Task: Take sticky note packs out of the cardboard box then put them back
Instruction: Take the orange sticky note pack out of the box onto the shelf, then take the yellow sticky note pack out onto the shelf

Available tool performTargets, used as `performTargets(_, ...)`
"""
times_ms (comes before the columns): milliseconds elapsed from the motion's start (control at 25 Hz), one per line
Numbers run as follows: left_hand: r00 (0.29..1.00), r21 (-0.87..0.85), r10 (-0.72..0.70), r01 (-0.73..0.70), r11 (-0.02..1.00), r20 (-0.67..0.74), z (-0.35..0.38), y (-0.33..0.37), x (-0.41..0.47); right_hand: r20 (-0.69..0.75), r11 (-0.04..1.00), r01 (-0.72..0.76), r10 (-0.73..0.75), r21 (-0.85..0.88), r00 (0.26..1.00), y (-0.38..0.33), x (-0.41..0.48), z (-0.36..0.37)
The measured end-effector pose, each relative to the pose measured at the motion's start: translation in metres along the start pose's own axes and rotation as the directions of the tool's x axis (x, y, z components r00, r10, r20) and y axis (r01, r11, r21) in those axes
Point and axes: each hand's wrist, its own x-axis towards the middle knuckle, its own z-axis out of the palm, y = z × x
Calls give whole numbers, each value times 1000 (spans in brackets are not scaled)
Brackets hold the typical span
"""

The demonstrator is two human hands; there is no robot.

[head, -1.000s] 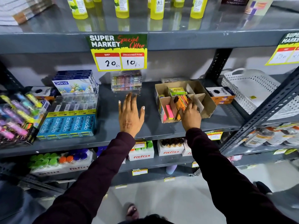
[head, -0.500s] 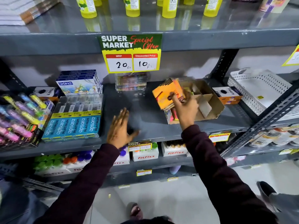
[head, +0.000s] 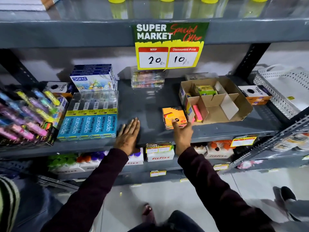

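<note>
I see my right hand (head: 182, 137) reaching over the front edge of the grey metal shelf (head: 147, 104), its fingers loosely spread and its fingertips (head: 174, 122) touching the near edge of the orange sticky note pack (head: 173, 117); I cannot tell whether they grip it or merely rest on it. The pack lies flat on the shelf, just beside the left wall of the open brown cardboard box (head: 215, 99). Inside the box, cardboard dividers form compartments: a pink sticky note pack (head: 197, 113) stands on edge in the front-left compartment, and a green and yellow sticky note pack (head: 204, 90) sits in a rear one. The large front compartment shows bare cardboard. My left hand (head: 128, 138) lies flat on the shelf, palm down, fingers straight and close together, holding nothing, just beside the blue Apsara pencil boxes (head: 88, 125).
</note>
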Motion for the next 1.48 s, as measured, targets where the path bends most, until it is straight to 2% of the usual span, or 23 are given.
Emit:
performTargets(120, 998, 12, -40, 40, 999, -53, 6, 4, -1, -3, 927, 249, -261, -279, 965, 10, -28, 6)
performTargets(160, 995, 10, -55, 56, 998, -79, 6, 4, -1, 5, 870, 348, -369, -349, 929, 9, -30, 7)
performTargets(240, 993, 24, -65, 68, 997, -102, 6, 6, -3, 73, 684, 475, -528, -555, 846, 4, -18, 7)
performTargets(320, 989, 72, -53, 63, 995, -135, 6, 8, -3, 199, 510, 457, -481, -729, 854, -6, 2, 7)
performTargets(440, 985, 83, -79, 92, 992, -154, 6, 11, -3, 280, 386, 428, -384, -817, 880, -8, 15, 9)
performTargets(520, 988, 76, -96, 106, 991, -121, 4, 12, -2, 271, 382, 460, -453, -802, 849, -12, 15, 8)
performTargets(600, 991, 67, -102, 108, 992, -83, 1, 11, -2, 252, 367, 520, -574, -771, 779, -17, 17, 10)
performTargets(680, 993, 23, -101, 103, 994, -59, 0, 12, -3, 306, 340, 580, -598, -740, 741, -27, 22, 19)
performTargets(880, 993, 62, -118, 119, 991, -23, 1, 15, -4, 485, 347, 624, -409, -701, 773, -53, 41, 84)
performTargets(1080, 991, 50, -123, 126, 991, -56, 2, 12, -5, 492, 427, 580, -307, -693, 814, -56, 58, 128)
performTargets(1200, 991, 53, -120, 124, 991, -60, 5, 10, -3, 514, 394, 574, -255, -718, 819, -52, 57, 136)
performTargets(1320, 993, 17, -110, 111, 994, -29, 5, 7, -2, 473, 416, 566, -310, -712, 824, -57, 49, 121)
performTargets(1400, 993, -13, -109, 108, 994, -54, 6, 8, -3, 393, 381, 529, -381, -758, 837, -56, 42, 93)
performTargets(1480, 992, -35, -110, 108, 994, -67, 6, 9, -4, 318, 362, 449, -368, -817, 874, -48, 35, 58)
